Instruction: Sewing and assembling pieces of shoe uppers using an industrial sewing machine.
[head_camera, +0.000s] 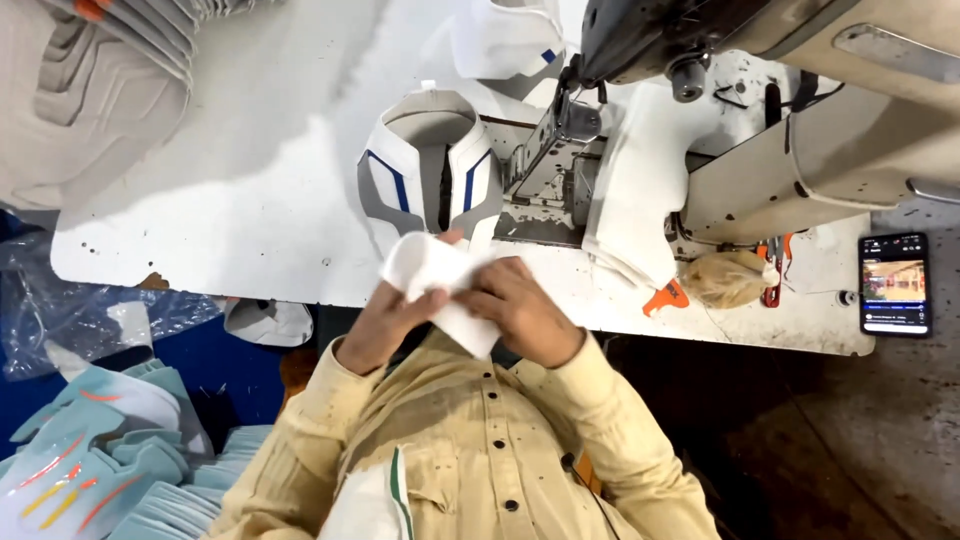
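Both my hands are raised close to my chest and hold one white fabric piece (432, 268) between them. My left hand (385, 325) grips its left side with the thumb on top. My right hand (520, 310) pinches its right lower part. Just beyond the hands, a white shoe upper (430, 165) with grey panels and blue stripes lies on the white table (250, 220). My yellow buttoned shirt fills the bottom of the view.
A sewing machine (800, 130) stands at the right, with white fabric (635, 190) draped at its needle area. A phone (893, 283) lies at the table's right edge, an orange-handled tool (665, 297) near the front. Teal shoe pieces (90, 470) are stacked at lower left, grey ones (90, 90) at upper left.
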